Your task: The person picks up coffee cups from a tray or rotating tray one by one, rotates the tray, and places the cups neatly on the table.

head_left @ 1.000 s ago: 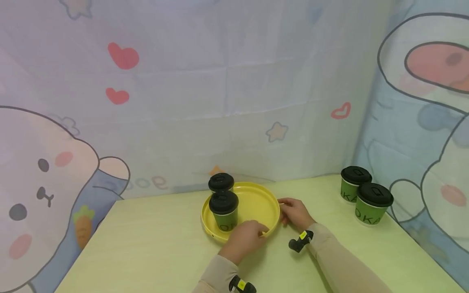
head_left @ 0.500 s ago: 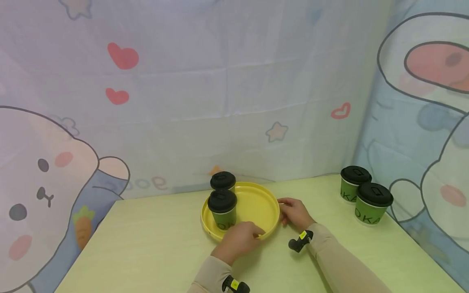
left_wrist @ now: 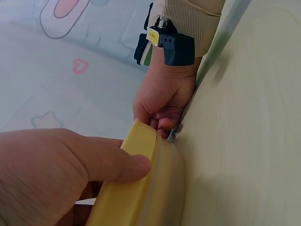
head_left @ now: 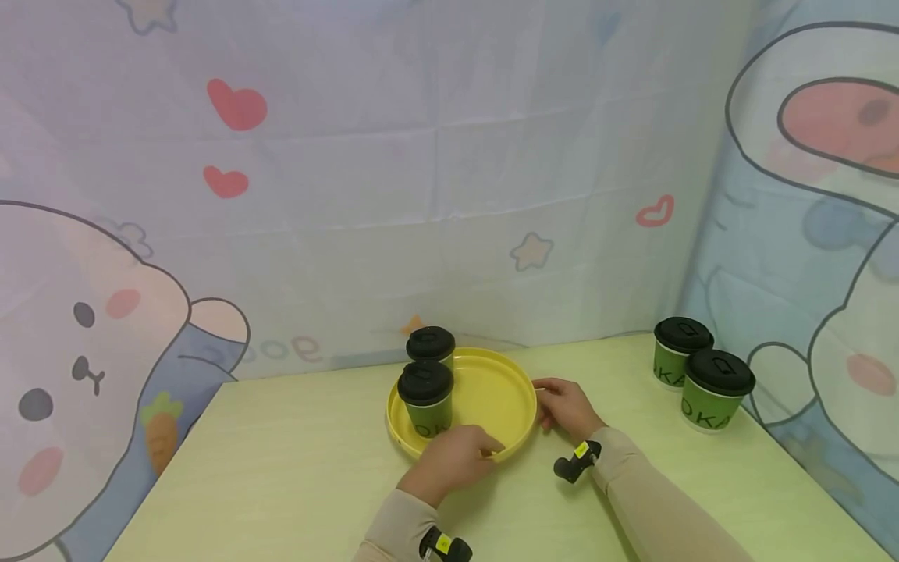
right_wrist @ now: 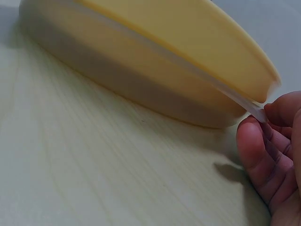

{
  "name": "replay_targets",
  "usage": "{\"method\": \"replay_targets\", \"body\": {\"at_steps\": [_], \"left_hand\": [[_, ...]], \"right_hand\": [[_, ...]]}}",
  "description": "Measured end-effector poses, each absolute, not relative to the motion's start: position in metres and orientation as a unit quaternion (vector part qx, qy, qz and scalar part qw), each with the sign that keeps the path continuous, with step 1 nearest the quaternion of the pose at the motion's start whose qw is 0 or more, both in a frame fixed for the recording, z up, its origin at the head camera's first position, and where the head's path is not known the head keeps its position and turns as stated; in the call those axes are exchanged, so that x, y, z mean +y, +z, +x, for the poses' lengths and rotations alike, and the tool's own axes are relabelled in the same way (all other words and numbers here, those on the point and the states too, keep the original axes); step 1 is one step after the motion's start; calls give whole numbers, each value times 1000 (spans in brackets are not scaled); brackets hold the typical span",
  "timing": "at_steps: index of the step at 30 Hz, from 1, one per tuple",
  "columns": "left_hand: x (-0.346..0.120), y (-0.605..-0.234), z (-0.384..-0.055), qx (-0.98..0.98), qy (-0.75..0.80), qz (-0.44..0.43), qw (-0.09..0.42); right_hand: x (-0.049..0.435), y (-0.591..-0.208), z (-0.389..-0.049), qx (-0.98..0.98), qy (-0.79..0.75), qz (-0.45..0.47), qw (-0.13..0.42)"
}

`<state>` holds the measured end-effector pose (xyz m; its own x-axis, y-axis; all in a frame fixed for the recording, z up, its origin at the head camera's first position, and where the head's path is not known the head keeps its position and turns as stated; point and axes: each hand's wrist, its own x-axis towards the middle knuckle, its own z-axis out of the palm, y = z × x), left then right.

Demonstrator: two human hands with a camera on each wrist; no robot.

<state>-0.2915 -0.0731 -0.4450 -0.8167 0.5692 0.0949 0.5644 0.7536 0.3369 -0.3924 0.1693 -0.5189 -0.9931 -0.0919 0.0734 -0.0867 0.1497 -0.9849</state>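
A round yellow tray (head_left: 492, 398) bears two green paper cups with black lids, a front cup (head_left: 430, 414) and a back cup (head_left: 446, 362), both upright on its left half. My left hand (head_left: 460, 460) grips the tray's front rim, with the thumb (left_wrist: 120, 165) lying on the outer wall in the left wrist view. At the tray's right side, my right hand (head_left: 567, 409) pinches the end of a thin white strip (right_wrist: 256, 112). That strip runs along the tray's side, below the yellow upper wall, as the right wrist view shows.
Two more lidded green cups, a rear one (head_left: 670, 365) and a nearer one (head_left: 711, 406), stand at the table's right edge. The pale table (head_left: 302, 468) meets a printed cloth backdrop (head_left: 337, 187) behind and at the right.
Gripping the rim, my left hand has moved left. The tray has turned clockwise seen from above: the back cup shifted right, the front one slightly left and back. My right hand has stayed put.
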Motion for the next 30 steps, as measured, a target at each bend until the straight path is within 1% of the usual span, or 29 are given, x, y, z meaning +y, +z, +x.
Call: {"method": "replay_targets", "body": {"at_steps": [4, 9, 21, 30], "left_hand": [[-74, -442, -291, 939, 184, 291, 18], [-70, -440, -293, 946, 200, 253, 31], [-38, -441, -302, 959, 179, 218, -22], [-26, -449, -305, 962, 178, 203, -31]], "right_hand": [[169, -518, -392, 756, -652, -55, 0], [167, -517, -391, 757, -651, -52, -3], [167, -517, -388, 757, -652, -51, -1], [168, -519, -390, 757, -651, -52, -1]]}}
